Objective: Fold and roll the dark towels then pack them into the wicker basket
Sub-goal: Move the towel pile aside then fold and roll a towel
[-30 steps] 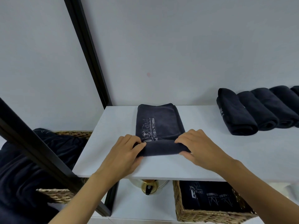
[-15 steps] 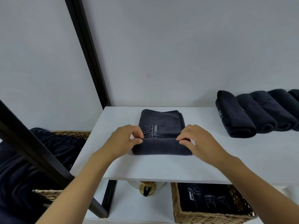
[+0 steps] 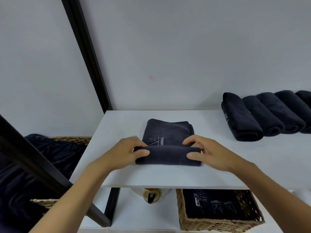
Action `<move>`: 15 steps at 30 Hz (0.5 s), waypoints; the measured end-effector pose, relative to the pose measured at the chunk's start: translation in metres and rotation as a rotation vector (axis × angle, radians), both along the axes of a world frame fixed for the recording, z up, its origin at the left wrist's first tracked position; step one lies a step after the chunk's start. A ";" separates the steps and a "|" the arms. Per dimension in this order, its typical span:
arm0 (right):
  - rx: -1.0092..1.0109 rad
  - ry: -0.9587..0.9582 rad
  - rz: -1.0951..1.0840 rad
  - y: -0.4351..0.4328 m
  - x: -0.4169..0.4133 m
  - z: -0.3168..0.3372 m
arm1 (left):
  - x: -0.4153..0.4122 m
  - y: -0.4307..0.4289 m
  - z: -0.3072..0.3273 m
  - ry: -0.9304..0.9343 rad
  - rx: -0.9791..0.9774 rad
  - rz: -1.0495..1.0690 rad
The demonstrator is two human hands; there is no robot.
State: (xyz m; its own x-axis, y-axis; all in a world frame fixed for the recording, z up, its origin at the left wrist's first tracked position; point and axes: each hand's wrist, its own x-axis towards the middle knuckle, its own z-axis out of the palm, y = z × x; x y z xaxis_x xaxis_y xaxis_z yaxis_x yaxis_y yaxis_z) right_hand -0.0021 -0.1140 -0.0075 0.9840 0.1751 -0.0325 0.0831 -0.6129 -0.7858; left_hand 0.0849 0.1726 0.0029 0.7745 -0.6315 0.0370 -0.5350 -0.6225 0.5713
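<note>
This looks like a towel storage corner of a gym or fitness club. Pale "FITNESS" lettering marks the folded dark towels (image 3: 217,204) in the square wicker basket (image 3: 218,224) on the lower white shelf (image 3: 131,211) at near right. Similar lettering shows on the half-rolled dark towel (image 3: 168,155) on the white table (image 3: 168,179). A row of rolled dark towels (image 3: 262,115) lies at far right, and a second wicker basket (image 3: 70,139) heaped with dark cloth (image 3: 42,165) stands left, all before a plain pale wall (image 3: 185,47).

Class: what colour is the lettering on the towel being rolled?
Whitish lettering on the towel; head view.
</note>
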 end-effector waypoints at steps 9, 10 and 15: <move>-0.409 -0.458 -0.143 0.002 0.001 -0.019 | -0.001 -0.015 -0.020 -0.502 -0.063 0.051; -0.501 -0.511 -0.117 0.001 -0.003 -0.022 | -0.003 -0.010 -0.024 -0.550 -0.038 -0.004; -0.721 -0.468 -0.012 -0.002 -0.005 -0.026 | 0.005 -0.005 -0.030 -0.568 0.141 -0.112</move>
